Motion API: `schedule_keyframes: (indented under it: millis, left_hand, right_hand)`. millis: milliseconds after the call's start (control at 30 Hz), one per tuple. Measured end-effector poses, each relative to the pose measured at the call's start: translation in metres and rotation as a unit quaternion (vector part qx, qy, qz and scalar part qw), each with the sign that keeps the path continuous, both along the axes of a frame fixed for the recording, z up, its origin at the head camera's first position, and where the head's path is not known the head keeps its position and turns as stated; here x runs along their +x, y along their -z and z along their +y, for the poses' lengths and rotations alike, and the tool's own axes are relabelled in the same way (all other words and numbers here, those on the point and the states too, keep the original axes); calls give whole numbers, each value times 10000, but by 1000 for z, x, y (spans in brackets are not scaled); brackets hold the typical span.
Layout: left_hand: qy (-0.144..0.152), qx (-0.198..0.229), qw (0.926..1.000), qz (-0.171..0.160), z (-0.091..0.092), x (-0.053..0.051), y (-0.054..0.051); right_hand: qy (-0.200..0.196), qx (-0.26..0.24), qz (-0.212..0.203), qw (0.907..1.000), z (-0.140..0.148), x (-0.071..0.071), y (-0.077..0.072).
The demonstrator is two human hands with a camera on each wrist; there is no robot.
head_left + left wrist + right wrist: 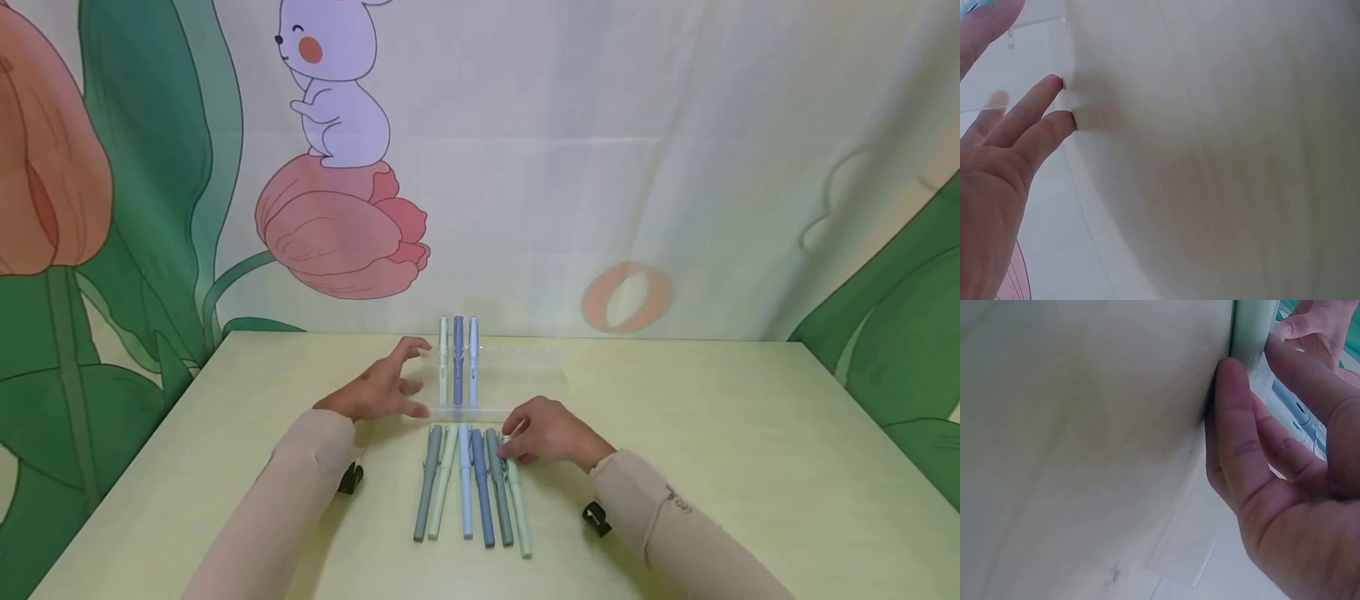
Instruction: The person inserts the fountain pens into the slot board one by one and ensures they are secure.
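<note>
A clear plastic pen rack (525,358) lies near the back of the table with three capped pens in its left part: a whitish pen (442,367), a dark blue-violet pen (458,358) and a light lavender pen (473,358). My left hand (378,387) spreads its fingers at the rack's left end; in the left wrist view two fingertips (1054,84) touch down by its edge. In front, my right hand (551,429) pinches the upper end of a pale green pen (519,508), the rightmost of a loose row. The right wrist view shows that pen (1252,337) between fingers and thumb.
Beside the pinched pen lie several others side by side: a grey-green pen (501,500), a blue pen (482,492), a light blue pen (465,483), another pale green pen (442,487) and another grey-green pen (427,487). A printed curtain (510,167) hangs behind the table (712,417).
</note>
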State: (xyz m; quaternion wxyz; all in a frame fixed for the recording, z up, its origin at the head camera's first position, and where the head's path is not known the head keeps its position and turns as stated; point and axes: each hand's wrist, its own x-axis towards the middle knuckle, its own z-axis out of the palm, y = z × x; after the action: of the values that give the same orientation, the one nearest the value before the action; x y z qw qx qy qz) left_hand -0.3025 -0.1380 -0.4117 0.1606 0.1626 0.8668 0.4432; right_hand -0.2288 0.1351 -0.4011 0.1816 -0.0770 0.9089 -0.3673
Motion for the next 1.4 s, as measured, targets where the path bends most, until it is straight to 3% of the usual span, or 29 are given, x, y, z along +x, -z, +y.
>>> schedule_keyframes:
  millis: [733,1100,1400]
  left_hand:
    - [46,44,10000,29,0,2,-6]
    - [55,34,10000,37,-1,2,-5]
    - [15,34,10000,-16,1,2,-2]
  right_hand:
    - [173,189,19,9997,1,1,-2]
    - [197,-843,-114,9962,13,-2,5]
    - [239,-1602,6,9868,17,-13,-12]
